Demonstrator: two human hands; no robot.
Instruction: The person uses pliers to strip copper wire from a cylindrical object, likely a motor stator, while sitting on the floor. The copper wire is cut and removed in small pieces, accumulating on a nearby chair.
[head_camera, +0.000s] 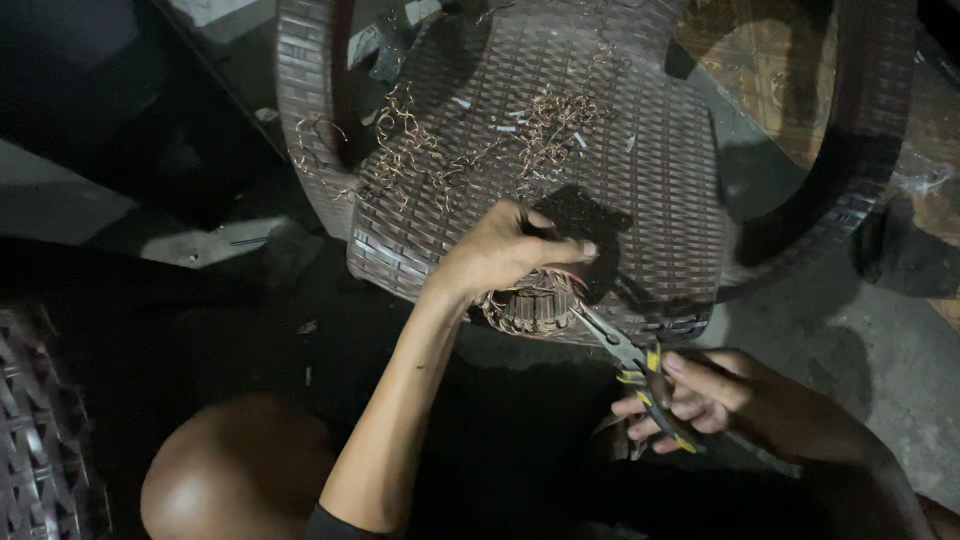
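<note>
Gripping a round copper-wound motor stator (530, 305) at the front edge of a brown wicker chair (660, 170), the left hand (500, 250) clamped over its top. The right hand (700, 395) squeezed yellow-handled pliers (640, 375), tips touching the stator; copper wire scraps (420, 150) lay on the seat.

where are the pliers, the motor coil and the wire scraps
pliers (648, 385), head view, on the yellow and black handles in the right hand
motor coil (530, 305), head view, on its ribbed side under the left hand
wire scraps (405, 150), head view, on the tangle on the chair seat

No packages, labels, signs or screens are showing anywhere in this head view.
</note>
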